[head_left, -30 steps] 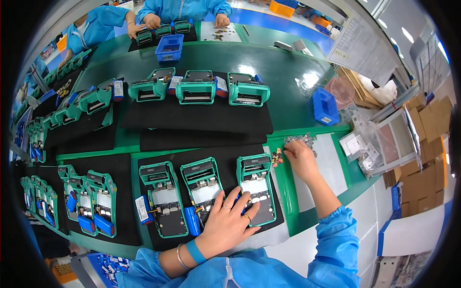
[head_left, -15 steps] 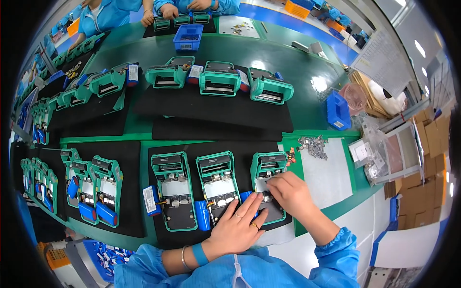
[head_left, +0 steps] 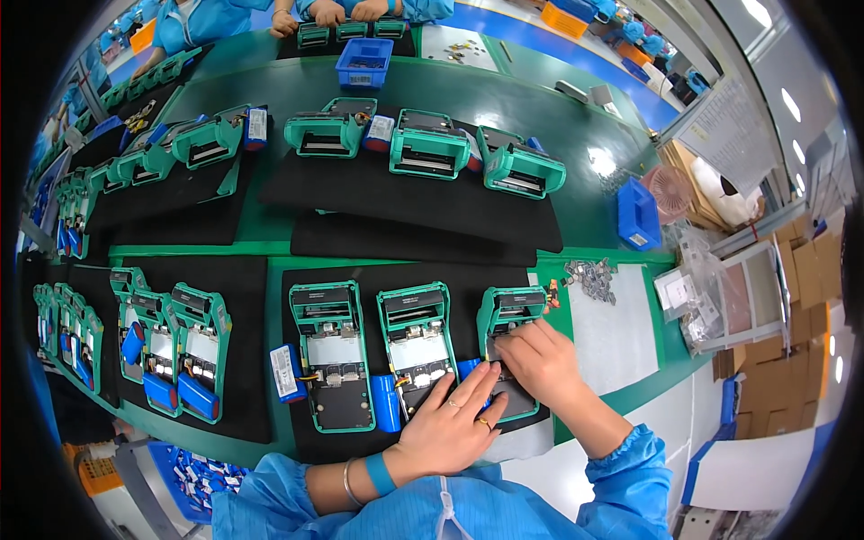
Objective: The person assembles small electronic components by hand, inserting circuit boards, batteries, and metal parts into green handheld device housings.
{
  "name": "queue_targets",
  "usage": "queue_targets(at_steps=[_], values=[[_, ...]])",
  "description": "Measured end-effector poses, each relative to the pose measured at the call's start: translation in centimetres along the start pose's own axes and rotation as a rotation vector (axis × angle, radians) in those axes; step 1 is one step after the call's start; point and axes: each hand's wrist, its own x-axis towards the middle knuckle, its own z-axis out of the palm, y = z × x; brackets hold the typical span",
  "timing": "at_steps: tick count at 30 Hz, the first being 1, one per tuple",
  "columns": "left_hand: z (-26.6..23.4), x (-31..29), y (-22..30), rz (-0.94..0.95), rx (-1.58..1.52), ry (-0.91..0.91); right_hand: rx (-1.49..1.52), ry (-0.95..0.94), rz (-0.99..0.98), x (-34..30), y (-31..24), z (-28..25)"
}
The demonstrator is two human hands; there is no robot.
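Note:
A green-framed device housing [head_left: 509,310] lies on the black mat in front of me, its inner parts showing. My left hand [head_left: 454,425] rests across its lower end with fingers stretched out, near a blue battery pack [head_left: 468,369]. My right hand [head_left: 540,362] bends over the middle of the same housing, fingertips pinched together; whatever they hold is hidden. Left of it lie a second open housing [head_left: 416,346] with a blue battery pack [head_left: 386,403] beside it, and a third housing [head_left: 331,351] with a white-labelled battery pack [head_left: 289,373].
Small metal parts [head_left: 594,279] are heaped at the right by a white sheet [head_left: 612,333]. Further housings [head_left: 200,342] with batteries sit on a mat at left. Across the table stand more housings [head_left: 427,148], a blue bin [head_left: 638,214] and a blue box [head_left: 364,65]. Co-workers' hands [head_left: 346,11] work at the far edge.
The whole view has shifted slightly. My right fingertips have moved a little nearer and leftward over the housing. My left hand stays in about the same place.

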Motion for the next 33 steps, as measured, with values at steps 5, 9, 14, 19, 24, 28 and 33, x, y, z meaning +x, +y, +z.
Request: queue_targets(at_steps=[5,9,14,19,24,28,33], values=[[0.03,0.06,0.01,0.005,-0.003,0.003,0.048,-0.006,0.014,-0.42,0.05,-0.04],[-0.19,0.18,0.00,0.011,-0.006,0.001,0.040,-0.011,0.041,-0.14,-0.01,-0.10],[-0.14,0.17,-0.07,0.014,-0.011,0.005,-0.019,-0.033,0.050,-0.39,-0.14,-0.32],[-0.29,0.23,0.08,0.015,-0.016,-0.005,-0.066,-0.034,0.050,-0.41,-0.41,-0.46],[-0.15,0.30,0.00,0.005,-0.027,-0.002,-0.080,-0.033,0.021,-0.45,-0.31,-0.42],[-0.18,0.23,0.18,0.006,-0.025,-0.001,-0.081,-0.039,0.015,-0.51,-0.31,-0.52],[-0.27,0.27,0.26,-0.002,-0.020,-0.003,-0.101,-0.031,0.009,-0.45,-0.42,-0.64]])
